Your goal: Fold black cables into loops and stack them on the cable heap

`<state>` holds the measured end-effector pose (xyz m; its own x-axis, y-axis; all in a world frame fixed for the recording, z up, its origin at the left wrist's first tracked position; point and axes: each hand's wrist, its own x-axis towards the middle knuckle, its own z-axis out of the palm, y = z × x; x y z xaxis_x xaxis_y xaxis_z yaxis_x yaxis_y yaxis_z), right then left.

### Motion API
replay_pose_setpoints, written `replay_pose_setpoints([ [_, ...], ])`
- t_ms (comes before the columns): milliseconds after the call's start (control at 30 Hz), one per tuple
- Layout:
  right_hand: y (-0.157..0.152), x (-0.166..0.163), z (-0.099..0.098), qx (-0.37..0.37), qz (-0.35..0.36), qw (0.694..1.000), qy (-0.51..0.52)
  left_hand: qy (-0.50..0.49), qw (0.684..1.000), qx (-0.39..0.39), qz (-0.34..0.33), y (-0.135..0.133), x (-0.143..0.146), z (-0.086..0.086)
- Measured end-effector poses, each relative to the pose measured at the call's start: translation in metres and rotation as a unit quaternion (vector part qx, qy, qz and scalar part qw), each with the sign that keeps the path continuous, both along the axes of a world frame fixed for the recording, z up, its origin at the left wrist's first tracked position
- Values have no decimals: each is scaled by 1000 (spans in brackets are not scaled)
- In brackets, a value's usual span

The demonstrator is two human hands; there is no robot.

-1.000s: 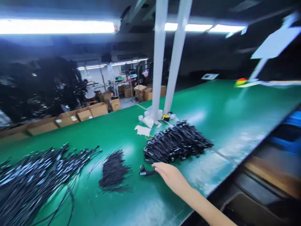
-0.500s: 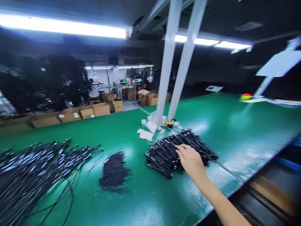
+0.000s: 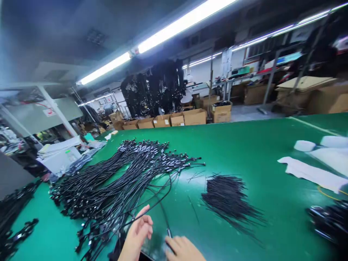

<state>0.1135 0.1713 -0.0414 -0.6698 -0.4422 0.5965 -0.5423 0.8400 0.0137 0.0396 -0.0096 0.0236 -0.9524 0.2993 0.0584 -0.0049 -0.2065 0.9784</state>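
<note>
Right hand (image 3: pixel 182 248) has been shifted from the bundled cables (image 3: pixel 330 222), now cut off at the frame's right side, to the near edge of the green table (image 3: pixel 272 152); left hand (image 3: pixel 137 231) has been brought into view, and the outlook is swung leftward. One cable (image 3: pixel 169 231) is gripped by its end between right thumb and fingers, close to the near edge. Left fingers are loosely curled beside the long cables (image 3: pixel 146 165); whether anything is pinched cannot be told. Long cables are spread from mid-table toward the near left corner. Short black strands (image 3: pixel 227 195) are heaped right of centre. Between them and the far edge, a broad band of green surface is left open. Cardboard boxes (image 3: pixel 194 117) are lined up beyond that edge.
</note>
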Motion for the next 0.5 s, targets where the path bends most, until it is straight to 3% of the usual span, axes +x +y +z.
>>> replay_pose_setpoints([
  [100, 2, -32, 13, 39, 28, 997, -67, -2, 996, 22, 86, -37, -26, 51],
  [167, 15, -46, 18, 53, 36, 993, -101, 51, 990, 0, 135, -66, -56, 87],
  [267, 44, -68, 27, 42, 8, 992, -117, 98, 980, -18, 171, -96, -95, 125],
  [400, 76, -104, 58, 10, -88, 985, -145, 129, 981, -24, 142, -94, -99, 149],
  [500, 58, -123, 94, -19, -126, 979, -160, 133, 985, -55, 100, -82, -71, 157],
])
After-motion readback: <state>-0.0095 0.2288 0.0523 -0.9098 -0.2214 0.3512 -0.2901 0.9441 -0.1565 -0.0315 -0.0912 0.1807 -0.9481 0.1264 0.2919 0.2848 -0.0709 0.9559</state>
